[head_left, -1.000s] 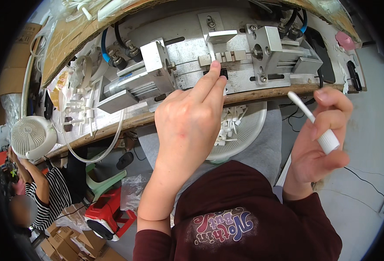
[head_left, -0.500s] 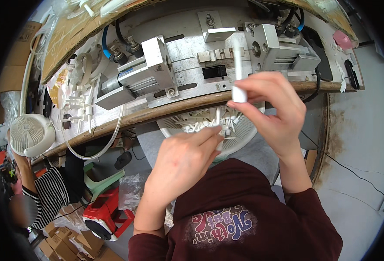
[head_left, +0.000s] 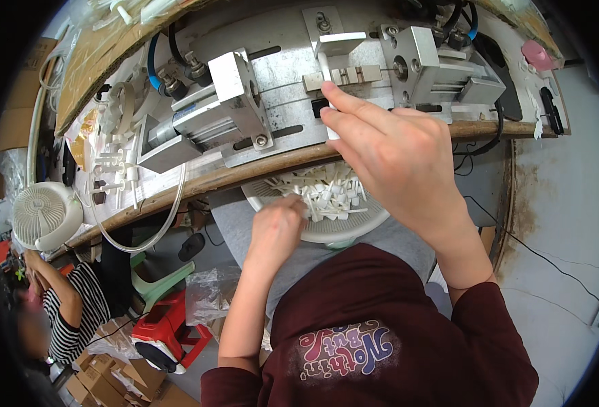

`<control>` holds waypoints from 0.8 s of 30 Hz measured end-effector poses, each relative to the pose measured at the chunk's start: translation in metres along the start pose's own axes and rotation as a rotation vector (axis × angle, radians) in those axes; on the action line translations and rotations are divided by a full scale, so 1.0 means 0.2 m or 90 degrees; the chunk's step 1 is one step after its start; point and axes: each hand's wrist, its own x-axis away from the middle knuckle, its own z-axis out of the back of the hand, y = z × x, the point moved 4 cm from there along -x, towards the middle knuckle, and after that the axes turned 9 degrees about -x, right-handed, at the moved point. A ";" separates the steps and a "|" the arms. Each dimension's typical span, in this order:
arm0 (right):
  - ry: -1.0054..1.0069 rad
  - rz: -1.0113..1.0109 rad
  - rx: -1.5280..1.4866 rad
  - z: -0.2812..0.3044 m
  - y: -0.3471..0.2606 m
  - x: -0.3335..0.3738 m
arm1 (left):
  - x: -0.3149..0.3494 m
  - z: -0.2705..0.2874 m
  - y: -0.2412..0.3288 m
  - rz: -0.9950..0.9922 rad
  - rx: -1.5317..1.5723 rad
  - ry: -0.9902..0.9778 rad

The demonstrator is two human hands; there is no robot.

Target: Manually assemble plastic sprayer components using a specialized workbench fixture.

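Observation:
My right hand (head_left: pixel 394 146) reaches over the bench edge to the metal fixture, its fingers closed on a white plastic stem with a wider end (head_left: pixel 332 131). The thin part of the stem points away from me, across the left part of a slotted metal block (head_left: pixel 357 74); whether it rests in a slot I cannot tell. My left hand (head_left: pixel 279 224) is at the left side of a round white basket (head_left: pixel 340 234) on my lap. Its fingertips are blurred beside loose white plastic pieces (head_left: pixel 330 190), and anything in them cannot be made out.
Metal cylinder units stand left (head_left: pixel 228 102) and right (head_left: pixel 421 68) of the block. An upright metal plate (head_left: pixel 340 43) is behind it. A white fan (head_left: pixel 47 216), a looping clear hose (head_left: pixel 172 216) and more white parts (head_left: pixel 116 166) are at left. Another person in a striped sleeve (head_left: pixel 86 298) sits beyond.
My right hand has carried the white stem forward and left, from above the bench edge to the slotted block. My left hand has drawn back left to the basket's side.

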 end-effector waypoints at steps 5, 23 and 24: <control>0.080 0.070 -0.029 -0.02 0.03 0.01 | -0.06 -0.08 -0.06 0.030 -0.095 0.154; -0.025 -0.108 -0.313 -0.03 0.06 0.38 | -0.08 -0.22 0.08 0.000 0.225 -0.001; 0.002 -0.123 -0.298 -0.04 0.06 0.40 | -0.05 -0.16 0.06 0.034 0.309 -0.014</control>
